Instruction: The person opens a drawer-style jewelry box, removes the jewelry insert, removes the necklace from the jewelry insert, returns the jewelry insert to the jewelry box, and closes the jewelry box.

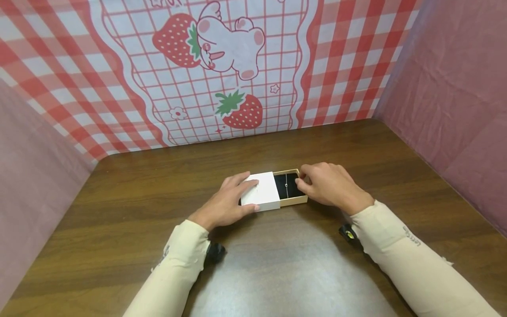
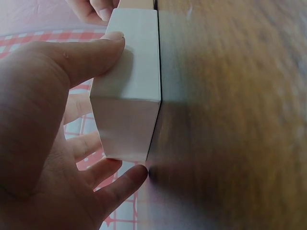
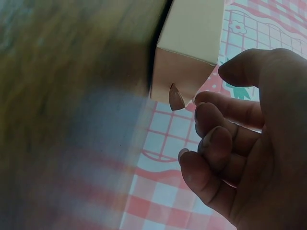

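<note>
A white box sleeve (image 1: 259, 193) lies on the table around a tan-edged drawer (image 1: 294, 201) that sticks out to the right. On the drawer's black insert (image 1: 294, 185) lies a thin silver chain bracelet (image 1: 286, 185) with a small bead. My left hand (image 1: 229, 202) holds the sleeve, its thumb (image 2: 96, 56) against the near side and its fingers over the top and beyond the left end. At the drawer's right end is my right hand (image 1: 326, 184), fingers loosely bent, thumb and forefinger apart with nothing pinched between them. A small pull tab (image 3: 176, 98) sticks out from that end.
The brown wooden table (image 1: 158, 176) reaches back to a red-and-white checked cloth (image 1: 348, 53) with strawberries. Pink cloth (image 1: 455, 97) hangs at both sides. A dark device (image 1: 348, 233) sits under the right wrist, another (image 1: 215, 252) beside the left.
</note>
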The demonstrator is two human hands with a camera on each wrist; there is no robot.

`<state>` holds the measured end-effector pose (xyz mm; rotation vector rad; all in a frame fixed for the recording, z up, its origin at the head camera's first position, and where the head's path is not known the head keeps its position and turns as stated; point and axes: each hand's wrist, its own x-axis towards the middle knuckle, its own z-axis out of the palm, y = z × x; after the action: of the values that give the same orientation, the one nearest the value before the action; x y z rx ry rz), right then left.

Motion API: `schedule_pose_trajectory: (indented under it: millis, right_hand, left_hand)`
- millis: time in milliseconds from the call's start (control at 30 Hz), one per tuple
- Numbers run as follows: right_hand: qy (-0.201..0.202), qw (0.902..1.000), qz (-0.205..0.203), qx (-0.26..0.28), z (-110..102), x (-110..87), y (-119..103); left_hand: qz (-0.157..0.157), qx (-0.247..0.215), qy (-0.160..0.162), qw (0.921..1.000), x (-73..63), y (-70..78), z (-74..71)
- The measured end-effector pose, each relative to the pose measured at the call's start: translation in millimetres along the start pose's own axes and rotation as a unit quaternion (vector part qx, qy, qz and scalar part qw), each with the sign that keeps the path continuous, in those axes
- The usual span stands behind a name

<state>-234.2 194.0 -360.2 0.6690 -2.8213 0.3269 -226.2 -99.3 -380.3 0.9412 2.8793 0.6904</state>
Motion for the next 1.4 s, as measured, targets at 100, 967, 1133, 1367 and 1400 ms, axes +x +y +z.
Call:
schedule_pose_trajectory:
  millis: [100, 967, 1133, 1367, 1400]
  right_hand:
    - [-0.003, 1.0000, 0.001, 0.003, 0.2, 0.1, -0.3]
    - [-0.027, 0.9995, -0.013, 0.010, 1.9, -0.6, -1.4]
    - [-0.029, 0.9994, -0.015, 0.010, 2.5, -1.0, -0.4]
    - [-0.031, 0.9993, -0.018, 0.010, 2.7, -0.9, 0.6]
    - [-0.032, 0.9993, -0.018, 0.011, 2.6, -1.0, 0.6]
  left_hand:
    - [0.003, 0.002, 0.002, 1.0000, 0.1, 0.1, -0.1]
    - [-0.002, -0.002, -0.001, 1.0000, -1.0, 1.0, -0.7]
    - [-0.002, -0.002, -0.001, 1.0000, -0.5, 0.5, 0.0]
    - [-0.003, -0.002, -0.002, 1.0000, -0.8, 0.8, -0.5]
    - [-0.003, -0.003, -0.002, 1.0000, -0.9, 0.8, -0.4]
